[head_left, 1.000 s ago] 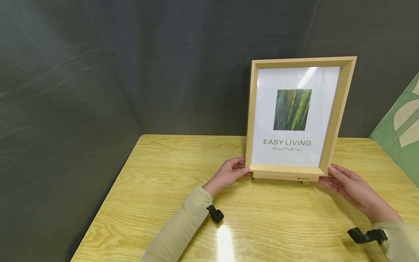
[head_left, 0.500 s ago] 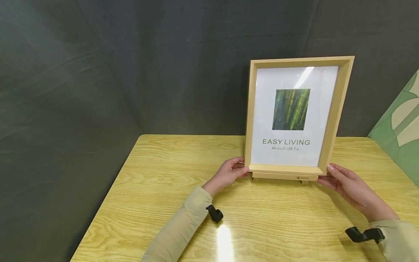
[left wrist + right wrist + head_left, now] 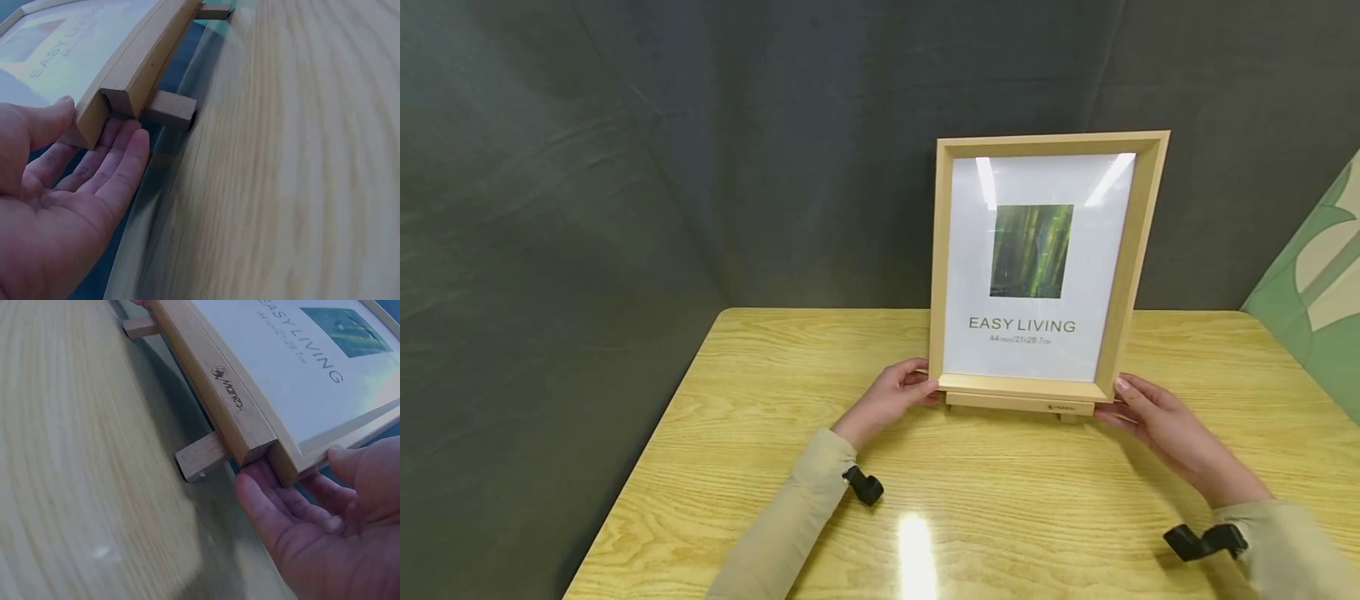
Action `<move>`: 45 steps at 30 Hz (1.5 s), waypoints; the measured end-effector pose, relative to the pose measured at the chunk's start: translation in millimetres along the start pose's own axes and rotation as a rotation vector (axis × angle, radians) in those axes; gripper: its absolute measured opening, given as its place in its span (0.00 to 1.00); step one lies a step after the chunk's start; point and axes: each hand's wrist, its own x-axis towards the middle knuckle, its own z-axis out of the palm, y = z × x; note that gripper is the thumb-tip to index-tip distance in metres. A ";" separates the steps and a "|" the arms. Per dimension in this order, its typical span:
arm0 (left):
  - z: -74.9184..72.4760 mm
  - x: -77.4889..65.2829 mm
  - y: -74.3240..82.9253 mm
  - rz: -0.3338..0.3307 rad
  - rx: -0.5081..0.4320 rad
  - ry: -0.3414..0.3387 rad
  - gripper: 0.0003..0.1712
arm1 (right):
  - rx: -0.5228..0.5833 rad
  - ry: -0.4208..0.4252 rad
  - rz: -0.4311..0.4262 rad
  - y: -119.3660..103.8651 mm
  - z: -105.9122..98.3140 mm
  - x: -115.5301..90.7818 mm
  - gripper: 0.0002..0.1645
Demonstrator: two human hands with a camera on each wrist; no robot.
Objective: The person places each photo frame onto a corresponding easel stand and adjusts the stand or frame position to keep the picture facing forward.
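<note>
A light-wood picture frame with a bamboo print stands leaning back on the ledge of a small wooden tabletop easel. My left hand holds the frame's lower left corner, thumb at the front edge and fingers behind and below. At the lower right corner, my right hand grips the frame the same way. In the left wrist view, fingertips reach beside the end of the easel ledge. The right wrist view shows an easel foot near the tabletop. Most of the easel is hidden behind the frame.
The wood-grain table runs back to a dark grey cloth just behind the frame. A green and cream patterned panel stands at the right. Black straps sit on both wrists.
The picture frame and easel have shifted left along the table, with both hands keeping hold of the lower corners. Light reflections on the glass have moved.
</note>
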 end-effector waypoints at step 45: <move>-73.0 -60.8 -4.8 -0.026 -0.075 0.019 0.33 | -0.251 -0.003 0.131 11.2 70.9 41.0 0.37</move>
